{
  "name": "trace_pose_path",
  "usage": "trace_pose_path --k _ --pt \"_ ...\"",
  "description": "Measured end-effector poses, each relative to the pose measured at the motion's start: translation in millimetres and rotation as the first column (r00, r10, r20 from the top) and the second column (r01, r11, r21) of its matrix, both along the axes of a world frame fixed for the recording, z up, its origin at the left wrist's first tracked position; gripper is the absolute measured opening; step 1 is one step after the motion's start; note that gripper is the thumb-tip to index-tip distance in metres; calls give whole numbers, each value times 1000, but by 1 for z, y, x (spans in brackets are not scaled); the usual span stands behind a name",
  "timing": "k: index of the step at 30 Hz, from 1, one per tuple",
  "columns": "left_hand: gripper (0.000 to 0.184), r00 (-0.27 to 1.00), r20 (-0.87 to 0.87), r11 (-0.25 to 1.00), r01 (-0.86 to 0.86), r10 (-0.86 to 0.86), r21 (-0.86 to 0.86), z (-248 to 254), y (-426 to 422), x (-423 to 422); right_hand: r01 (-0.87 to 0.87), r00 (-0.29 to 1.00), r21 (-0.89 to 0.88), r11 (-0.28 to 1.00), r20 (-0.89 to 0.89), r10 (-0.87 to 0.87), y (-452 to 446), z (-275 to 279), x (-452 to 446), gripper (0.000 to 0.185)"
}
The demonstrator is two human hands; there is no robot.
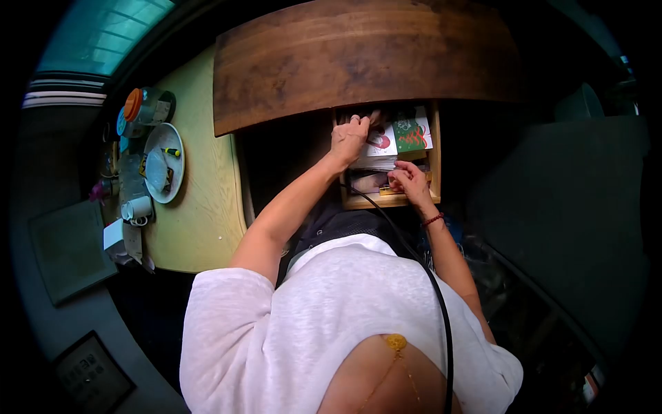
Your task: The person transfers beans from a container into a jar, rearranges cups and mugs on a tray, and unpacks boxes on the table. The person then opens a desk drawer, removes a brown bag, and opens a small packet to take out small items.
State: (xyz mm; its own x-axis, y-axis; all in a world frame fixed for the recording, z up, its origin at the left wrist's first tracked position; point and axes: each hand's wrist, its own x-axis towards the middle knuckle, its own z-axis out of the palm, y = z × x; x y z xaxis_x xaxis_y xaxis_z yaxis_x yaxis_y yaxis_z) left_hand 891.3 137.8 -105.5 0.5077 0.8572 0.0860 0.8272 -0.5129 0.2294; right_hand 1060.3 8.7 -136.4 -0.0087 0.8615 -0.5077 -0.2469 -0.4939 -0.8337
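A wooden drawer (435,148) is pulled out below the dark brown tabletop, with cards and papers inside. My left hand (348,140) reaches over its left side, fingers bent together toward the back; what they pinch, if anything, I cannot make out. Beside it lie a stack of white cards (376,162) with a pinkish-red print on top and a green card with red marks (412,136). Near the front right of the drawer is my right hand (412,185), its fingers loosely curled and apart, close to the stack's lower edge. No held thing shows in it.
A brown wooden tabletop (365,55) overhangs the drawer. On the pale table (200,172) at left are a plate (178,181) with a yellow-handled tool, a white mug (138,208) and an orange-lidded jar (133,105). A black cable (441,303) runs from the drawer across my body.
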Motion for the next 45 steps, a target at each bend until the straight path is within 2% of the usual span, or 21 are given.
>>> trace_pose_path --k 1,6,9,11,17,18,19,21,24,25,27,28,29,30,31,32,34,38,39,43,45 --pt "14 1000 -2 1000 -1 1 5 10 -8 -5 98 995 73 993 -3 -98 9 -5 -4 29" --pt "19 961 119 968 252 -249 -15 48 -55 -41 102 993 -13 995 -65 -102 22 -18 1 31" --pt "19 940 185 958 286 -288 35 57 -81 -51 83 996 -12 997 -22 -83 18 -9 6 24" --pt "24 930 232 958 287 -284 23 53 -90 -56 99 972 -80 992 -207 -114 17 6 12 35" --pt "25 882 381 933 342 -277 -114 40 -96 -56 -92 985 -110 990 -157 74 16 28 -10 44" --pt "25 884 381 935 337 -272 -114 41 -96 -55 -108 984 -8 994 -142 106 17 24 -16 44" --pt "25 868 440 931 328 -231 -157 41 -95 -55 -124 983 93 988 -124 135 17 21 -20 46" --pt "26 848 497 925 321 -185 -203 42 -96 -55 -76 981 64 995 -173 86 14 15 -20 41" --pt "30 790 585 827 198 183 -527 51 -96 -63 -56 998 172 984 22 53 12 14 -18 31" --pt "33 604 640 670 222 476 -708 51 -96 -64 -17 998 227 974 70 1 11 25 -20 28" --pt "47 320 539 494 216 779 -842 68 -93 -61 19 992 282 959 113 -53 9 45 -21 26" --pt "69 322 473 422 218 820 -880 72 -90 -60 -63 937 472 879 332 -112 9 54 -21 29" --pt "69 320 472 422 215 821 -881 76 -90 -57 -186 831 617 765 514 -213 8 66 -20 33" --pt "76 277 478 378 346 833 -859 81 -89 -52 -209 812 647 733 533 -238 8 83 -24 39" --pt "83 234 478 332 470 846 -818 83 -89 -47 -364 690 660 658 665 -285 8 90 -24 37" --pt "86 277 500 318 504 821 -803 70 -87 -43 -453 631 635 626 724 -279 7 94 -27 37" --pt "64 138 512 401 466 848 -789 61 -87 -28 -579 544 580 573 798 -259 5 96 -36 40" --pt "34 -162 304 340 578 939 -742 38 -71 -34 -562 615 582 588 769 -175 3 116 -36 46" --pt "38 -238 225 327 688 945 -648 39 -67 -35 -563 615 582 586 769 -174 2 120 -33 46" --pt "44 -293 252 384 779 922 -496 44 -60 -46 -499 739 631 593 668 -89 -4 108 -20 36" --pt "45 -313 271 407 794 911 -452 44 -59 -49 -189 916 599 778 394 -81 -4 103 -19 34"
